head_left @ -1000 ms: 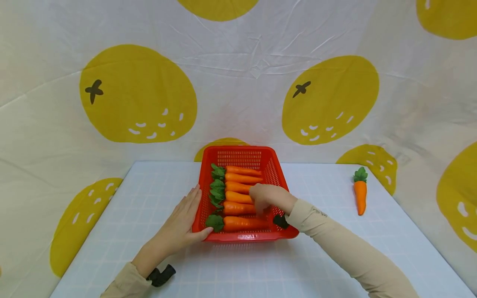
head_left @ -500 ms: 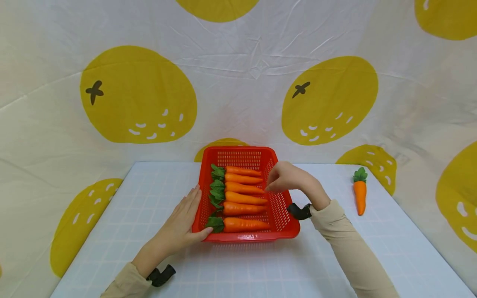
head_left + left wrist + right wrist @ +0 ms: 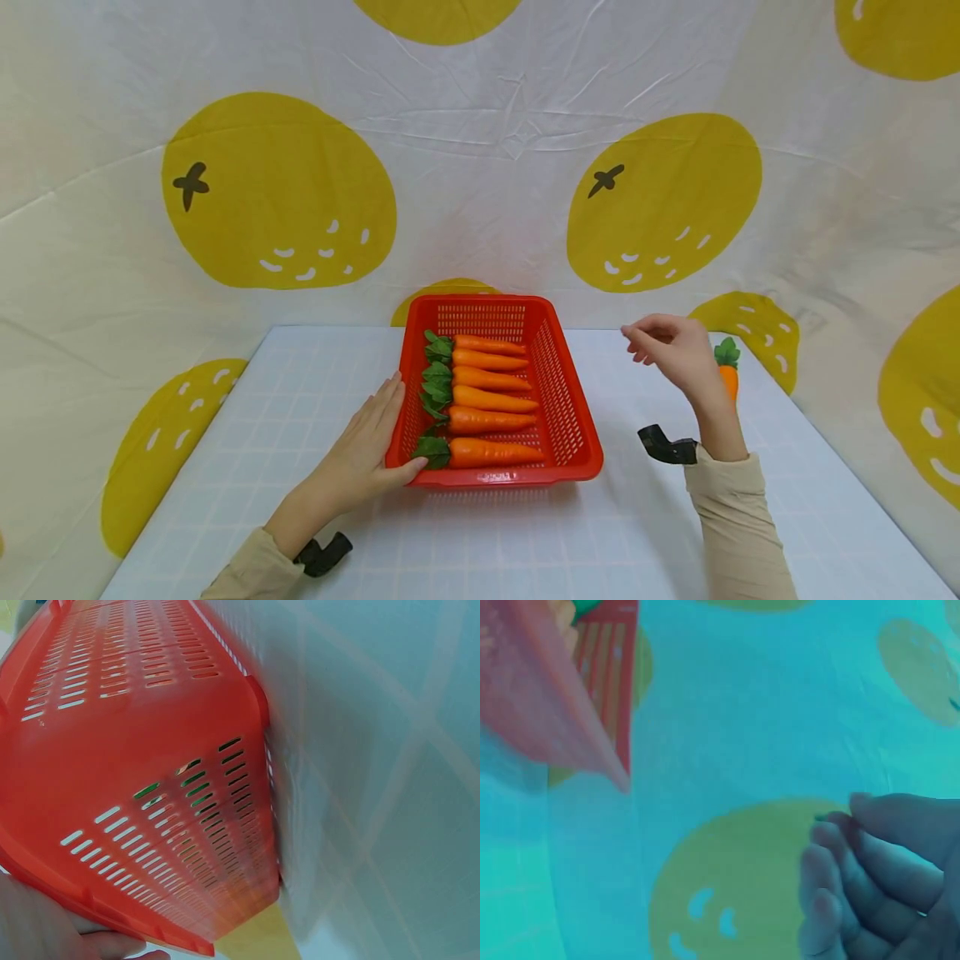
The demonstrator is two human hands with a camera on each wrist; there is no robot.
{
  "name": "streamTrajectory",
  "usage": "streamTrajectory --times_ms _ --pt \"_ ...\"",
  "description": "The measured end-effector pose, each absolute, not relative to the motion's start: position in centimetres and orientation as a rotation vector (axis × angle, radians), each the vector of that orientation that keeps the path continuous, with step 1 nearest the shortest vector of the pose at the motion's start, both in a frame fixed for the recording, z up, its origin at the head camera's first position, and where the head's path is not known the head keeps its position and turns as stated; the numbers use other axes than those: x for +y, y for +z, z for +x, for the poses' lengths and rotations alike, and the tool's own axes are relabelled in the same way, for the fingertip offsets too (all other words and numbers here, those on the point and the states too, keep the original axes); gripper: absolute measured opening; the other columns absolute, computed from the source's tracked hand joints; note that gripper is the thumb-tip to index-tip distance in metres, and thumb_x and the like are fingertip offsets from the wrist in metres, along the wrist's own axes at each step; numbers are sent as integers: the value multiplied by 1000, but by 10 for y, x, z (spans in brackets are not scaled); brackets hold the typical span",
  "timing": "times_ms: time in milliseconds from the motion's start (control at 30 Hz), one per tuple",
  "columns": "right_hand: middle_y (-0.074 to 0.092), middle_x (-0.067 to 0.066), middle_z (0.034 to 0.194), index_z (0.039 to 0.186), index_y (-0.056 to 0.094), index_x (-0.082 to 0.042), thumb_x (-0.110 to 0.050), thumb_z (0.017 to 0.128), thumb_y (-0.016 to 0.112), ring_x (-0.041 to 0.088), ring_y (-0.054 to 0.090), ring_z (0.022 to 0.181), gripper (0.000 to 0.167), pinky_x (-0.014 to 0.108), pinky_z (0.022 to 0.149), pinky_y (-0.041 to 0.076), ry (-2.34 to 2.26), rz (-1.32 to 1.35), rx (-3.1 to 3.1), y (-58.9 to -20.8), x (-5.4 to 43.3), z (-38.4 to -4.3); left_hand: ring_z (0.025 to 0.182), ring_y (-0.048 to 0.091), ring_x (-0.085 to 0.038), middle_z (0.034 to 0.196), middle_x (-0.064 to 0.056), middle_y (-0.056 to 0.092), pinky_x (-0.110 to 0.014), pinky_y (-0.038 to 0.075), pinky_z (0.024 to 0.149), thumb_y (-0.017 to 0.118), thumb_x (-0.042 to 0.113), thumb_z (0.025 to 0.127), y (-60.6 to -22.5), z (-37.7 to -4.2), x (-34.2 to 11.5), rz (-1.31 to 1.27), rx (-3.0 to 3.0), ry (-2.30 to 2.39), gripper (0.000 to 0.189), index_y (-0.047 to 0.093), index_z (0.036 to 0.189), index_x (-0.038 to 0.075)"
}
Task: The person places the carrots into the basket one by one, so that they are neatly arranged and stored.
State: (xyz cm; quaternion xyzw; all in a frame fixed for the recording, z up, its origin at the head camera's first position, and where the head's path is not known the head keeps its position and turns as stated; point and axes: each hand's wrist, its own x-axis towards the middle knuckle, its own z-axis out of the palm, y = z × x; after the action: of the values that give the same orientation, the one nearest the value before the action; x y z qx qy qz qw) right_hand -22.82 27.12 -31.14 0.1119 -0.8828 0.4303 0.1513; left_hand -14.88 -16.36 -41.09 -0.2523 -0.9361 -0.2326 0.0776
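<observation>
A red plastic basket [image 3: 572, 392] stands mid-table in the head view. Inside it, several orange carrots [image 3: 495, 452] lie in a row, green tops to the left. My left hand [image 3: 367, 446] rests along the basket's left rim, fingers straight, with the thumb at the near left corner. In the left wrist view, its fingers [image 3: 109, 943] touch the rim at lower left. My right hand [image 3: 675, 350] is raised to the right of the basket, fingers loosely bent, holding nothing that I can see. Behind it, another carrot [image 3: 727, 379] lies partly hidden on the table.
A pale checked cloth [image 3: 480, 550] covers the table. A white backdrop [image 3: 480, 167] printed with yellow fruit rises behind and at both sides. Black camera mounts [image 3: 667, 446] sit at both wrists.
My right hand has come out of the basket, away from the carrots, and moved right to near the lone carrot. The left hand and the basket have stayed in place.
</observation>
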Motion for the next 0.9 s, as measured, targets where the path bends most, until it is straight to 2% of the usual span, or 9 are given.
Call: streamTrajectory --times_ms 233,467,567,667,733,833,900 --pt "70 -3 75 104 71 5 -23 95 68 12 63 64 30 16 58 51 1422 49 -2287 -328 322 -224 152 5 -28 166 -11 3 -50 10 121 65 56 89 -411 -149 -162 -751 -2812 -705 104 12 158 -1" --pt "66 -16 79 105 74 -7 -27 95 67 6 60 73 24 9 64 50 1446 -337 -2201 -343 366 -224 152 7 -29 166 -10 4 -54 15 119 67 53 88 -410 -149 -163 -742 -2812 -700 104 12 158 -1" --pt "59 -19 79 110 72 -6 -32 94 67 5 55 75 32 7 65 46 1369 -536 -2202 -352 380 -226 152 6 -29 166 -10 3 -55 15 119 65 55 89 -409 -148 -163 -745 -2816 -699 104 12 158 -1" --pt "56 -13 86 122 67 -4 -37 94 64 7 50 81 44 12 70 44 1316 -707 -2259 -365 392 -229 152 6 -29 166 -10 3 -54 14 119 65 56 89 -408 -148 -163 -743 -2821 -698 104 12 158 -1" --pt "58 -3 101 133 61 -3 -40 96 60 14 51 91 53 21 79 48 1309 -799 -2322 -374 400 -231 152 6 -28 166 -10 3 -53 13 120 65 56 89 -408 -148 -162 -744 -2823 -695 104 12 158 -1" --pt "52 20 126 144 47 2 -41 98 55 32 49 109 64 41 93 49 1303 -889 -2438 -389 412 -233 152 5 -28 167 -10 3 -52 13 120 65 55 89 -409 -149 -162 -741 -2825 -693 104 12 158 -1" --pt "41 31 139 146 39 7 -43 98 54 43 43 119 71 54 101 44 1296 -918 -2532 -398 418 -233 152 5 -28 166 -10 2 -52 12 120 64 56 89 -409 -149 -163 -740 -2825 -685 104 11 158 0"
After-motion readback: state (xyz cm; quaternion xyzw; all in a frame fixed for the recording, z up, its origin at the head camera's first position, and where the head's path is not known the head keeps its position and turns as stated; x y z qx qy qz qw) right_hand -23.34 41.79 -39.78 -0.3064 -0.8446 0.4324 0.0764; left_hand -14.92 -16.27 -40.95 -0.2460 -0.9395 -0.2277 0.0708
